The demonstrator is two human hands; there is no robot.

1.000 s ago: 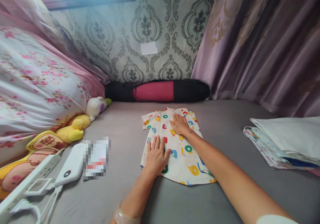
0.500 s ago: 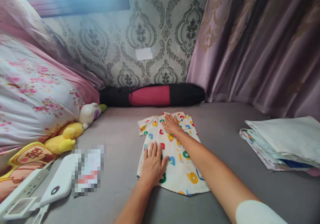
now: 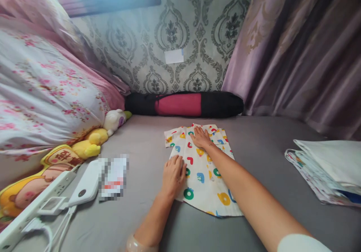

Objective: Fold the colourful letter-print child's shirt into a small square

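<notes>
Our right hand [image 3: 200,137] lies spread, our left hand [image 3: 173,174] curls (grip unclear), on a shirt [image 3: 203,192] we judge light, limp, best held by its hem [image 3: 208,212].

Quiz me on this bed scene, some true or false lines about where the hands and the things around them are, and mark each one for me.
1. The right hand rests on the upper part of the short-sleeved shirt. True.
2. The left hand is on the white power bank. False: it is at the left side of the short-sleeved shirt.
3. The stack of folded cloth lies to the right of the short-sleeved shirt. True.
4. The long black-and-red bag is nearer the camera than the short-sleeved shirt. False: it lies beyond it.
5. A bracelet is on the right wrist. False: it is on the left one.
</notes>
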